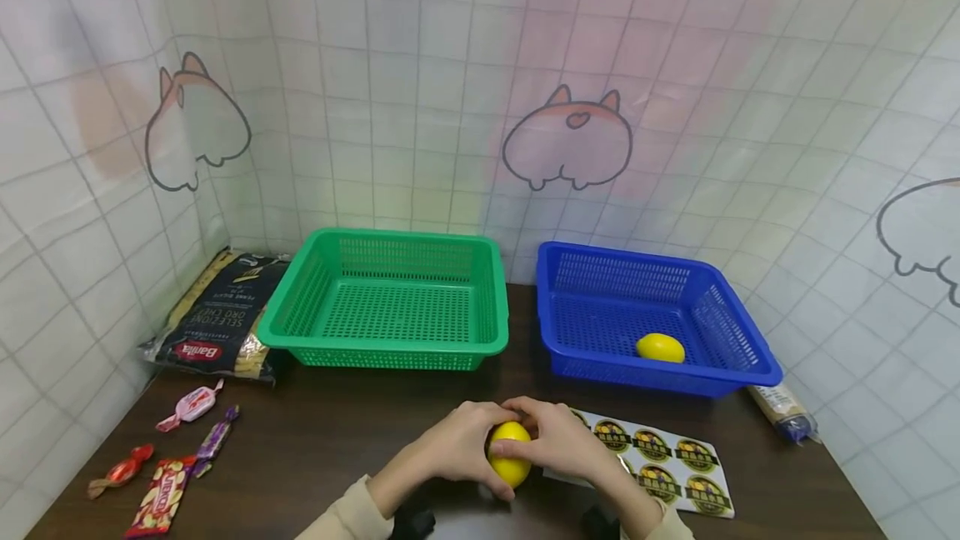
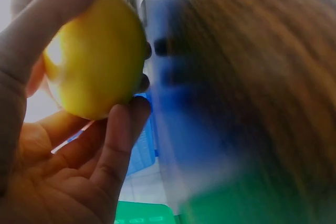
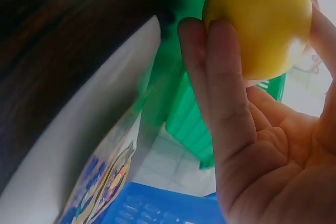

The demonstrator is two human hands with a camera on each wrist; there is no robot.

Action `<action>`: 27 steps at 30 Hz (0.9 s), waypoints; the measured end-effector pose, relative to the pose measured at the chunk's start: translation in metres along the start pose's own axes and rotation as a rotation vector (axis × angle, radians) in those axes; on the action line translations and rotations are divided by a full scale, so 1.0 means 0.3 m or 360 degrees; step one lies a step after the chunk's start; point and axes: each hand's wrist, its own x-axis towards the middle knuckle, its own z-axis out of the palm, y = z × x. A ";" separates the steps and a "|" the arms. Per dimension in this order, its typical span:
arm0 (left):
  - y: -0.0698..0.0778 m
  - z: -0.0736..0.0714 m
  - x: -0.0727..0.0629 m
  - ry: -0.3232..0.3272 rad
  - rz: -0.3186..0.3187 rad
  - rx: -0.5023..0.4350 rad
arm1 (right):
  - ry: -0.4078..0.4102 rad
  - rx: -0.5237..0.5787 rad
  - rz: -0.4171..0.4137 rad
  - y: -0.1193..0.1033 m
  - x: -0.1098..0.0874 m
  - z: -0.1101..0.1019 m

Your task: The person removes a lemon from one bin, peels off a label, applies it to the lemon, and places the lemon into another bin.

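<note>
A yellow lemon (image 1: 510, 452) is held between both hands, low over the front middle of the table. My left hand (image 1: 467, 445) grips it from the left, thumb on the near side; in the left wrist view the lemon (image 2: 100, 56) sits between thumb and fingers. My right hand (image 1: 562, 443) holds it from the right, its thumb across the front; the right wrist view shows fingertips against the lemon (image 3: 262, 24). Beside the right hand lies a white sheet of round stickers (image 1: 660, 483), partly covered by that hand. Another lemon (image 1: 661, 347) rests in the blue basket (image 1: 667, 376).
A green basket (image 1: 382, 356) stands back left of the blue one. A pasta bag (image 1: 217, 315) leans beside it. Several wrapped candies (image 1: 167, 490) lie at front left. A small packet (image 1: 783, 408) is at the right. Patterned curtain (image 1: 420, 107) encloses the table.
</note>
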 end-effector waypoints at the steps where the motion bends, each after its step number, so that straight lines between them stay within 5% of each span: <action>1: 0.000 -0.003 0.003 0.0000 -0.0003 0.0000 | 0.0004 -0.0019 -0.0005 -0.002 0.003 -0.003; 14: 0.011 -0.005 0.003 -0.0031 -0.0104 0.0022 | -0.0011 -0.0130 -0.0001 -0.015 0.002 -0.019; 27: 0.034 0.004 0.003 -0.0044 -0.0232 0.0155 | 0.0231 -0.0203 0.0219 0.048 -0.057 -0.209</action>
